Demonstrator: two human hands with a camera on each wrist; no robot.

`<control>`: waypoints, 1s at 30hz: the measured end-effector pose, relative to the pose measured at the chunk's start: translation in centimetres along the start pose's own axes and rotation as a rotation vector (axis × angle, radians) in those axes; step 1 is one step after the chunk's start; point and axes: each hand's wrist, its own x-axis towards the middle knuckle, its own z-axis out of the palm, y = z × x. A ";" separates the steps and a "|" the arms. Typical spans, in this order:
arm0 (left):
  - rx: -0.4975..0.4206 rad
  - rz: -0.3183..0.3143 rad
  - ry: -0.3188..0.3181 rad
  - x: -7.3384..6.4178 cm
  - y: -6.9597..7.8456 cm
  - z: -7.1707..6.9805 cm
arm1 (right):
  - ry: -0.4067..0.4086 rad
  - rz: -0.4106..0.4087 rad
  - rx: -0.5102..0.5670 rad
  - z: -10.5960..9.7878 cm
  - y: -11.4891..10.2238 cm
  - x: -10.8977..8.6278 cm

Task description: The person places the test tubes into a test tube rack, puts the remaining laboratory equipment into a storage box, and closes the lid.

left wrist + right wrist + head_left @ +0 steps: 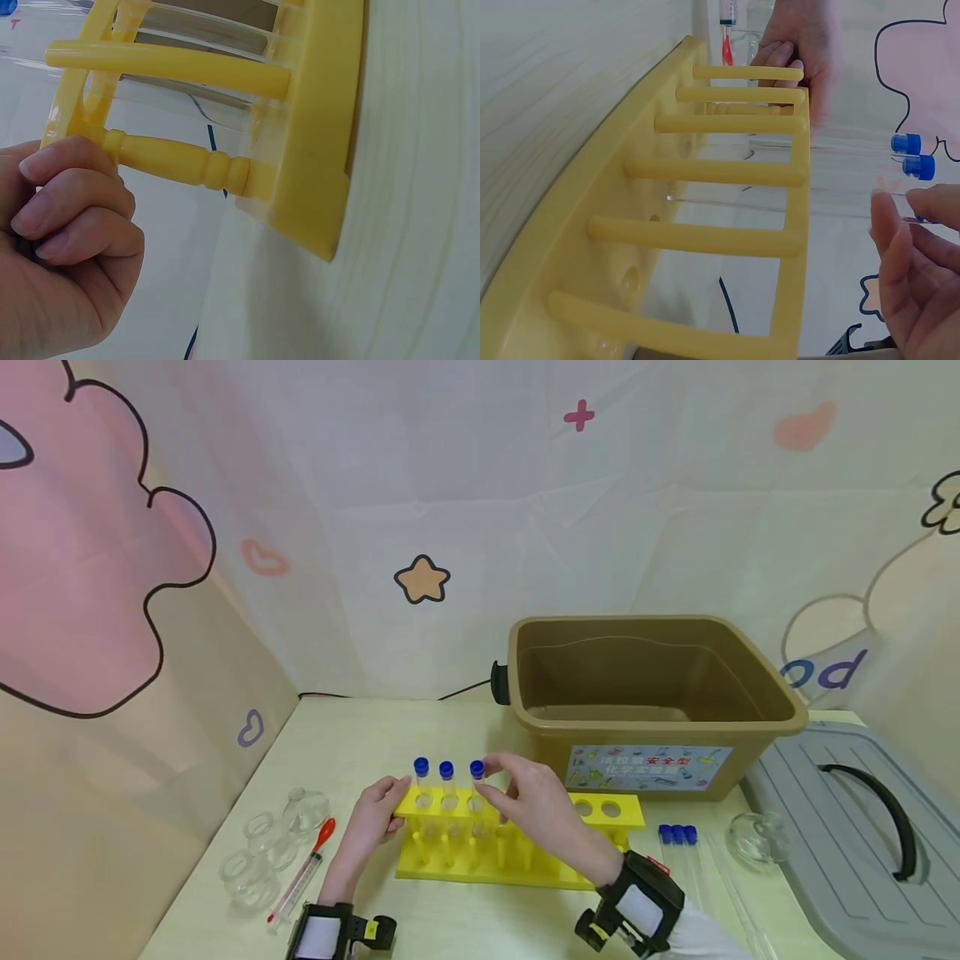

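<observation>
A yellow test tube rack [495, 875] stands on the table, with pegs along its front. My left hand [377, 812] grips the left end of its top plate; in the left wrist view, the curled fingers [94, 191] lie beside the end post. Two clear test tubes with blue caps [422, 767] sit in the leftmost holes. Into the third hole reaches another test tube [477, 770], pinched near its cap by the thumb and fingers of my right hand [536, 797]. From the right wrist view, that tube's lower end [705, 201] shows between the rack's plates.
Several glass bottles [247, 877] and a red-bulbed dropper [303, 877] lie left. A brown bin [660, 727] stands behind the rack. At right are several blue-capped tubes [678, 835], a round glass flask [756, 838] and a grey lid [847, 827] with a black handle.
</observation>
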 end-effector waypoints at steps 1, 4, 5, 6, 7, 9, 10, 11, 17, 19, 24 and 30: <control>0.001 -0.004 0.002 0.0 0.0 0.0 | -0.002 0.001 0.001 -0.1 0.0 -0.1; 0.005 -0.010 0.007 0.1 0.1 0.1 | 0.005 -0.011 -0.003 -0.5 0.1 -0.5; 0.005 -0.011 0.008 0.1 0.1 0.1 | 0.011 -0.018 -0.005 -0.7 0.2 -0.6; -0.001 -0.011 0.008 0.1 0.1 0.1 | 0.018 -0.024 -0.006 -0.9 0.2 -0.7; -0.001 -0.010 0.006 0.1 0.1 0.1 | 0.026 -0.029 -0.009 -1.2 0.2 -0.9; -0.003 -0.009 0.005 0.1 0.1 0.1 | 0.037 -0.034 -0.008 -1.8 0.3 -1.2; -0.005 -0.009 0.005 0.1 0.1 0.1 | 0.041 -0.035 -0.003 -2.1 0.4 -1.3; -0.006 -0.009 0.004 0.1 0.1 0.1 | 0.045 -0.037 0.002 -2.4 0.5 -1.5; -0.004 -0.006 0.006 0.0 0.1 0.1 | 0.090 -0.036 -0.004 -4.3 0.8 -2.4; 0.000 -0.008 0.007 0.0 0.0 0.0 | 0.110 -0.034 -0.011 -4.8 0.9 -2.7; -0.006 -0.012 0.010 0.0 0.0 0.1 | 0.172 -0.083 0.002 -6.6 1.0 -3.5; 0.002 -0.020 0.010 0.0 0.1 0.2 | 0.315 -0.190 -0.065 -9.2 1.4 -4.7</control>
